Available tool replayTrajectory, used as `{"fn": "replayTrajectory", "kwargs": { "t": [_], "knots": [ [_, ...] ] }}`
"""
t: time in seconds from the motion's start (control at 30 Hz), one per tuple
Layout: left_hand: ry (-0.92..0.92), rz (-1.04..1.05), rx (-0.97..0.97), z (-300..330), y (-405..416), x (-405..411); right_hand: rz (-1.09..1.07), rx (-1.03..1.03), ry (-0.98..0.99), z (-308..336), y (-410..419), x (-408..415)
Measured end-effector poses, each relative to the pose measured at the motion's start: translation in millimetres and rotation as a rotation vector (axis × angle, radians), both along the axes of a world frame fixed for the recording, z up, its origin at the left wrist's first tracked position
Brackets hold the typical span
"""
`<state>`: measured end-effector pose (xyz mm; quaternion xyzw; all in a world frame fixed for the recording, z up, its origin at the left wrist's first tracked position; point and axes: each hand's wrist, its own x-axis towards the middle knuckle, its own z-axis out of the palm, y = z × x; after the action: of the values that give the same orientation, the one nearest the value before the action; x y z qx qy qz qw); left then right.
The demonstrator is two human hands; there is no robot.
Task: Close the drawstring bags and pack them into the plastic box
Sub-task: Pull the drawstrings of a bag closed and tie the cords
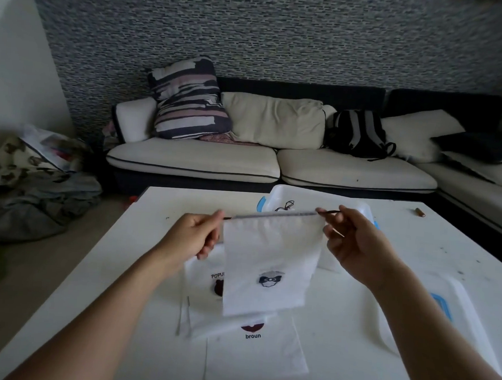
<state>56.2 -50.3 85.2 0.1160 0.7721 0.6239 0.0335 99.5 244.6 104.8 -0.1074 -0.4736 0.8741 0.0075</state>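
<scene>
Over the table (416, 258), before the plastic box (285, 193) at its far edge, I am holding a drawstring bag (268, 267) hanging free; my left hand (194, 235) and right hand (355, 240) are each pinching a cord end, ready to cinch its mouth.

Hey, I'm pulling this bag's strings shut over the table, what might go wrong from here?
1. The left hand and right hand pinch only thin cord ends; one may slip, leaving the held bag half open.
2. The bag hangs over the bags on the table, so lowering it may drag them.
3. The plastic box lies hidden behind it.
</scene>
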Motion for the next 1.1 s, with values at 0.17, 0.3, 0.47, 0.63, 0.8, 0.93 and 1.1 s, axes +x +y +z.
{"fn": "replayTrajectory", "kwargs": {
  "t": [0.17,0.3,0.47,0.63,0.8,0.93,1.1],
  "knots": [
    [-0.259,0.026,0.696,12,5,-1,0.04,-0.254,0.044,-2,-1,-5],
    [-0.318,-0.061,1.045,19,8,-2,0.107,-0.406,0.115,-4,-3,-13],
    [-0.231,0.325,1.251,30,-49,-26,-0.113,-0.457,0.185,9,38,-17],
    [-0.17,0.383,1.145,23,-38,-26,-0.282,-0.104,0.116,6,28,-18],
    [-0.069,0.097,0.835,20,-16,-12,-0.112,0.407,0.205,7,-1,-4],
    [0.111,-0.005,0.434,18,11,11,0.098,0.714,0.347,13,-26,10],
    [0.254,0.011,0.251,13,35,27,0.105,0.804,0.454,12,-36,16]
  ]
}}
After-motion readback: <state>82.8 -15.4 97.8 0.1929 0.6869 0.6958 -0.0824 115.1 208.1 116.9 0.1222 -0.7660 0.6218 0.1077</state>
